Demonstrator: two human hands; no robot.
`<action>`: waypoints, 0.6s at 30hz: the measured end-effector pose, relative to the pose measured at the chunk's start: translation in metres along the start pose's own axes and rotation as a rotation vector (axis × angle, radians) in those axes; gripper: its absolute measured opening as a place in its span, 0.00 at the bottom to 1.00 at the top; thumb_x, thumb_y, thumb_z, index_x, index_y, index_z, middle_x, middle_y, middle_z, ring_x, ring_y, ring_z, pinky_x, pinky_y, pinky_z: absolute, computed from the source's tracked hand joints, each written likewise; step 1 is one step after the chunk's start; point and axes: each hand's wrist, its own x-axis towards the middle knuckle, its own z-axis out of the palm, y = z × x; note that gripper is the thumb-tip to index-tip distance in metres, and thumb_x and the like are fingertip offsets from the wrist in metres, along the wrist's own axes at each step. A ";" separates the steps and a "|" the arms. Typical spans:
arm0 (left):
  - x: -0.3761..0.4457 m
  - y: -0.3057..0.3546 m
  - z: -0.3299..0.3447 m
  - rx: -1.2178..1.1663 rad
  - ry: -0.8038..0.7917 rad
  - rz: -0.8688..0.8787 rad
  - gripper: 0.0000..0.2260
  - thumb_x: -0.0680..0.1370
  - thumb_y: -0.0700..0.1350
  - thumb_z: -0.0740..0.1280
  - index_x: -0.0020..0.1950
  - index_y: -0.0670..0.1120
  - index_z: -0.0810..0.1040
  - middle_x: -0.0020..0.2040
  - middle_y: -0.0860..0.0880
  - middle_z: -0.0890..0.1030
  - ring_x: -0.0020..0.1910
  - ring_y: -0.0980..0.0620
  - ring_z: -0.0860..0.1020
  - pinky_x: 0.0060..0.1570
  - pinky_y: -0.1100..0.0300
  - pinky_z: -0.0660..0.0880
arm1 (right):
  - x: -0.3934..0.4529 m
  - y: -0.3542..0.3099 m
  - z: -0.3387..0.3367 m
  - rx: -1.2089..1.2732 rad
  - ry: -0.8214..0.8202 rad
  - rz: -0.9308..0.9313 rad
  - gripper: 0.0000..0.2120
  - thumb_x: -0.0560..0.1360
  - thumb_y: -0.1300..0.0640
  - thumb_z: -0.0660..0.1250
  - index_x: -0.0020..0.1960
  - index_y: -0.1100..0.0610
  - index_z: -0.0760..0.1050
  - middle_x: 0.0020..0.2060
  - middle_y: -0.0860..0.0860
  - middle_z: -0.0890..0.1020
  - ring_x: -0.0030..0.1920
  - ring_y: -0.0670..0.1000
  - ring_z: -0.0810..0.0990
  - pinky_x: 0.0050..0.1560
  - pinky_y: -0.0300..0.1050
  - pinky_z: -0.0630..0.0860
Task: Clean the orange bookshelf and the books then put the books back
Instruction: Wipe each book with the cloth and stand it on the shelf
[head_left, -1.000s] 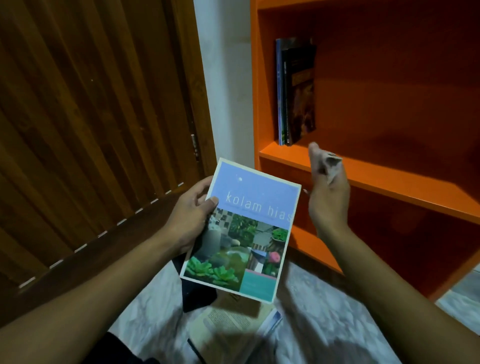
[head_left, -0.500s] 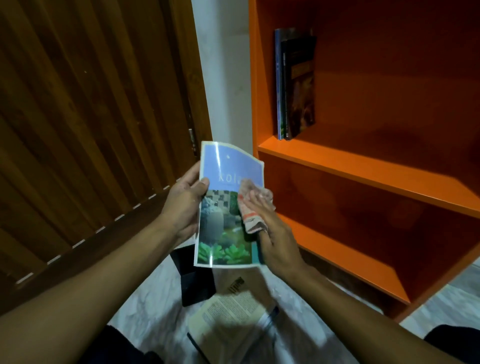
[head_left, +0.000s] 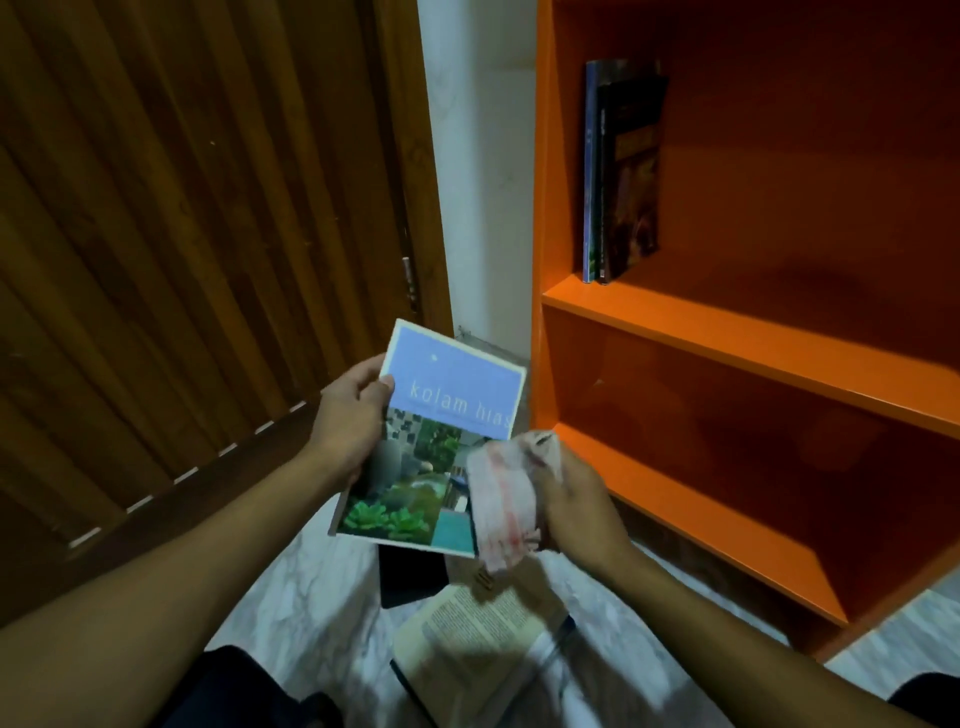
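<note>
Book in hand: "kolam hias" paperback (head_left: 436, 441), blue top band, garden photos below, cover facing the camera, held tilted in front of the body above the floor.
Left hand: left hand (head_left: 350, 423) clamps the book's left edge, thumb on the cover, fingers behind it.
Right hand: right hand (head_left: 576, 496) is closed around a crumpled cloth (head_left: 501, 499), white with red marks, blurred.
Cloth contact: cloth sits against the book's lower right corner, covers that part of the cover.
Bookshelf: orange bookshelf (head_left: 727, 338) at right, stands on the floor just beside the white wall strip (head_left: 478, 182).
Shelved books: a few thin books (head_left: 621, 171) stand upright at the far left of the upper visible shelf, against the side panel; outermost one leans slightly. Exact count unclear.
Lower shelf: bare orange board, nothing on it in the visible part.
Floor: light marbled floor (head_left: 322, 597).
Floor items: open book (head_left: 483, 649) lies pages-up below the hands; dark flat object (head_left: 413, 574) lies partly under the held book, cannot tell what it is.
Left side: brown slatted wooden door (head_left: 182, 234), hinge visible at its right edge.
Bottom edge: dark clothing of the person shows at the bottom of the view.
</note>
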 end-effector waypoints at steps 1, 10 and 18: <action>-0.003 -0.002 0.000 0.031 -0.031 0.009 0.12 0.85 0.44 0.60 0.65 0.53 0.79 0.58 0.48 0.84 0.51 0.50 0.84 0.42 0.57 0.80 | 0.006 -0.005 -0.003 0.074 0.104 0.061 0.10 0.84 0.54 0.58 0.60 0.55 0.75 0.39 0.49 0.81 0.37 0.52 0.78 0.37 0.52 0.73; -0.034 0.008 0.046 -0.045 -0.256 -0.014 0.13 0.84 0.43 0.61 0.59 0.56 0.83 0.55 0.45 0.86 0.54 0.41 0.84 0.59 0.38 0.78 | 0.040 -0.045 0.014 0.204 0.266 -0.030 0.22 0.84 0.63 0.56 0.74 0.46 0.67 0.66 0.39 0.75 0.64 0.32 0.73 0.64 0.43 0.73; -0.035 0.027 0.059 -0.400 -0.206 -0.277 0.12 0.81 0.33 0.62 0.58 0.42 0.83 0.51 0.37 0.85 0.44 0.42 0.85 0.47 0.48 0.83 | 0.024 -0.029 0.041 -0.148 0.077 -0.226 0.30 0.80 0.64 0.55 0.70 0.32 0.61 0.78 0.40 0.58 0.79 0.39 0.48 0.79 0.58 0.47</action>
